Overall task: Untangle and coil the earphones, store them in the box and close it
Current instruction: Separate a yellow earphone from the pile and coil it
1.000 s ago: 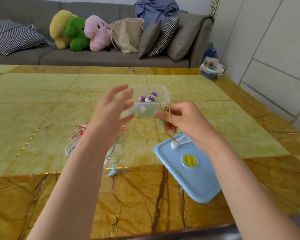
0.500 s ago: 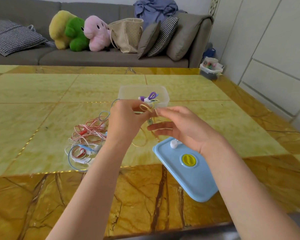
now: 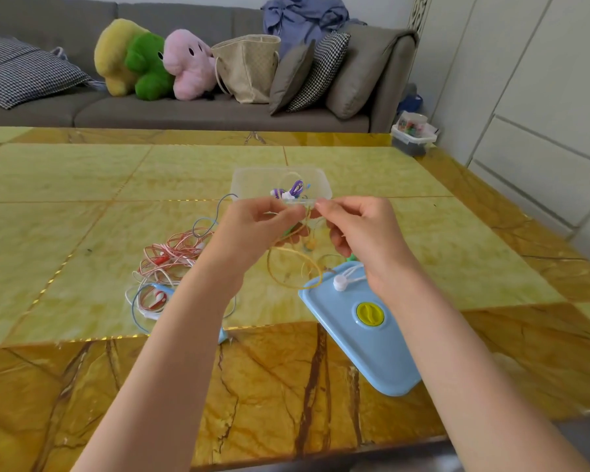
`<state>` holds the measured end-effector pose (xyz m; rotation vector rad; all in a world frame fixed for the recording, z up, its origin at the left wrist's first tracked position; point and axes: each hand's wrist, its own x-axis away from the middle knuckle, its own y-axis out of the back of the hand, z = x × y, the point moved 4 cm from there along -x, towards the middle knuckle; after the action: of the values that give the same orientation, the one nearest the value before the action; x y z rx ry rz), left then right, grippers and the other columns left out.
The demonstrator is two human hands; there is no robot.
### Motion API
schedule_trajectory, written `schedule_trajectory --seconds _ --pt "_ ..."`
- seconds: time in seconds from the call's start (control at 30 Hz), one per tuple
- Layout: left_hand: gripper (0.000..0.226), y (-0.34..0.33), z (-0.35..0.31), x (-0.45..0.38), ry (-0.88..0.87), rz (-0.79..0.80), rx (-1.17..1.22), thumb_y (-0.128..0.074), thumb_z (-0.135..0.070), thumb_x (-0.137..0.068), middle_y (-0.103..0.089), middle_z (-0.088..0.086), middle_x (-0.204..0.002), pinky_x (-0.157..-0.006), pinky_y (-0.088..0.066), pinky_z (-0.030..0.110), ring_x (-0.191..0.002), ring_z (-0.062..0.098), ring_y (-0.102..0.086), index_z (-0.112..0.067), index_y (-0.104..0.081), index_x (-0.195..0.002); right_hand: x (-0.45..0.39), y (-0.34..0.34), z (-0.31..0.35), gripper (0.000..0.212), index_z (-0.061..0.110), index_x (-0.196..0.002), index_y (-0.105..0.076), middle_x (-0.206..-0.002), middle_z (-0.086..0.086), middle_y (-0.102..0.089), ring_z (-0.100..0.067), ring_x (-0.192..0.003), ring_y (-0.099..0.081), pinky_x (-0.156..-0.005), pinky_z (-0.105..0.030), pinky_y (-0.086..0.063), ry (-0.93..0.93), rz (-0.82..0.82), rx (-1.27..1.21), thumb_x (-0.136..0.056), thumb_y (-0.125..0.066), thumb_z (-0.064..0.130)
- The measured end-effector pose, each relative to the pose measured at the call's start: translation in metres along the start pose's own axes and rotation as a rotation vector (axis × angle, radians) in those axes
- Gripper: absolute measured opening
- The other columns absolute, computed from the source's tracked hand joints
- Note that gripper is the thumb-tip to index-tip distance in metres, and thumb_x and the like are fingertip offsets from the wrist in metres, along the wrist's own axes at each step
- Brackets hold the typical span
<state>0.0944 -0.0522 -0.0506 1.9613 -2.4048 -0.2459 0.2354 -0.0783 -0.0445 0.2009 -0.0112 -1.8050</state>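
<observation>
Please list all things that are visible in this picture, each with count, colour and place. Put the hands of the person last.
yellow earphones: one, yellow cord, held above table
box: one, clear, open, table centre
purple earphones: one, in box
lid: one, blue with yellow knob, table right
cable tangle: one, red, white, blue, table left
table: one, yellow-brown marble
sofa: one, grey, behind table
plush toys: three, yellow, green, pink, on sofa
bag: one, beige, on sofa
left hand: pinches yellow cord
right hand: pinches yellow cord

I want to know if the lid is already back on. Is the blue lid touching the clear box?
Apart. The head view shows the blue lid lying flat on the table, with bare tabletop between it and the clear box farther back.
</observation>
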Motion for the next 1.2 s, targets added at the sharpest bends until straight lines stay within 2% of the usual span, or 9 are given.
schedule_trajectory --seconds 0.27,0.37,0.53,0.63,0.7,0.83,1.03,1.13,1.2 --pt "0.03 0.031 0.012 -0.008 0.254 -0.246 1.205 -0.046 -0.016 -0.096 -0.041 -0.004 -0.042 -0.056 -0.056 0.02 -0.034 0.006 -0.038 -0.011 -0.044 -0.067 -0.008 0.028 -0.005 0.028 0.011 -0.067 -0.061 -0.06 -0.007 -0.048 -0.013 -0.044 -0.036 -0.036 -0.018 -0.025 -0.076 -0.241 -0.186 -0.092 -0.05 0.006" --pt "0.029 0.034 0.016 -0.007 0.259 -0.279 1.244 -0.049 -0.018 -0.096 -0.044 -0.002 -0.048 -0.05 -0.05 0.014 -0.039 0.006 -0.04 -0.009 -0.048 -0.068 -0.008 0.031 -0.006 0.027 0.012 -0.071 -0.054 -0.07 -0.008 -0.053 -0.012 -0.045 -0.046 -0.036 -0.017 -0.032 -0.116 -0.278 -0.247 -0.093 -0.042 0.003" --pt "0.022 0.028 0.017 -0.006 0.161 -0.198 1.342 -0.047 -0.024 -0.097 -0.064 0.01 -0.116 -0.096 -0.047 0.041 -0.105 0.029 -0.061 -0.013 -0.054 -0.079 -0.008 0.023 -0.007 0.024 0.012 -0.076 -0.045 -0.065 -0.007 -0.066 -0.013 -0.042 -0.057 -0.038 -0.017 -0.037 -0.207 -0.142 -0.39 -0.097 -0.035 0.006" --pt "0.024 0.033 0.009 -0.005 0.033 -0.129 1.513 -0.043 -0.024 -0.098 -0.069 0.011 -0.103 -0.09 -0.05 0.047 -0.092 0.023 -0.069 -0.013 -0.055 -0.079 -0.01 0.029 -0.013 0.022 0.015 -0.078 -0.041 -0.052 -0.004 -0.066 -0.009 -0.033 -0.045 -0.038 -0.017 -0.027 -0.264 -0.226 -0.398 -0.096 -0.032 0.006" --pt "0.025 0.036 0.006 -0.007 0.035 -0.076 1.686 -0.047 -0.017 -0.095 -0.069 0.009 -0.079 -0.068 -0.059 0.032 -0.064 0.014 -0.066 -0.005 -0.063 -0.078 -0.012 0.036 -0.018 0.021 0.015 -0.079 -0.041 -0.049 -0.003 -0.064 -0.008 -0.031 -0.04 -0.038 -0.018 -0.024 -0.285 -0.296 -0.422 -0.096 -0.032 0.007" --pt "0.027 0.023 0.014 -0.013 0.226 -0.161 0.924 -0.042 -0.034 -0.097 -0.048 -0.003 -0.063 -0.038 -0.035 0.013 -0.043 0.004 -0.039 -0.017 -0.063 -0.095 -0.012 0.027 -0.023 0.021 0.011 -0.075 -0.045 -0.038 0.001 -0.051 -0.007 -0.028 -0.032 -0.033 -0.015 -0.019 -0.341 -0.159 -0.433 -0.096 -0.04 0.009" --pt "0.035 -0.006 0.017 -0.003 0.193 0.078 -0.602 -0.061 -0.05 -0.083 -0.051 -0.006 -0.098 -0.072 -0.034 0.021 -0.082 0.009 -0.049 -0.034 -0.061 -0.115 -0.017 0.03 -0.012 0.022 0.01 -0.079 -0.056 -0.039 0.006 -0.036 -0.005 -0.03 -0.023 -0.033 -0.017 -0.013 -0.161 -0.168 -0.48 -0.096 -0.042 0.01" --pt "0.037 0.003 0.026 -0.006 0.168 -0.01 -0.89 -0.062 -0.045 -0.084 -0.057 0.005 -0.108 -0.084 -0.041 0.029 -0.107 0.027 -0.053 -0.028 -0.063 -0.117 -0.017 0.04 -0.008 0.024 0.012 -0.077 -0.054 -0.049 0.005 -0.045 -0.005 -0.034 -0.03 -0.035 -0.017 -0.018 -0.11 -0.274 -0.567 -0.098 -0.04 0.012" --pt "0.026 0.006 0.026 -0.008 0.172 -0.05 -0.829 -0.057 -0.041 -0.088 -0.056 0.01 -0.085 -0.078 -0.041 0.034 -0.104 0.039 -0.055 -0.024 -0.069 -0.104 -0.017 0.045 -0.004 0.025 0.012 -0.077 -0.052 -0.059 0.003 -0.048 -0.005 -0.037 -0.035 -0.037 -0.016 -0.023 -0.063 -0.31 -0.576 -0.099 -0.04 0.012"
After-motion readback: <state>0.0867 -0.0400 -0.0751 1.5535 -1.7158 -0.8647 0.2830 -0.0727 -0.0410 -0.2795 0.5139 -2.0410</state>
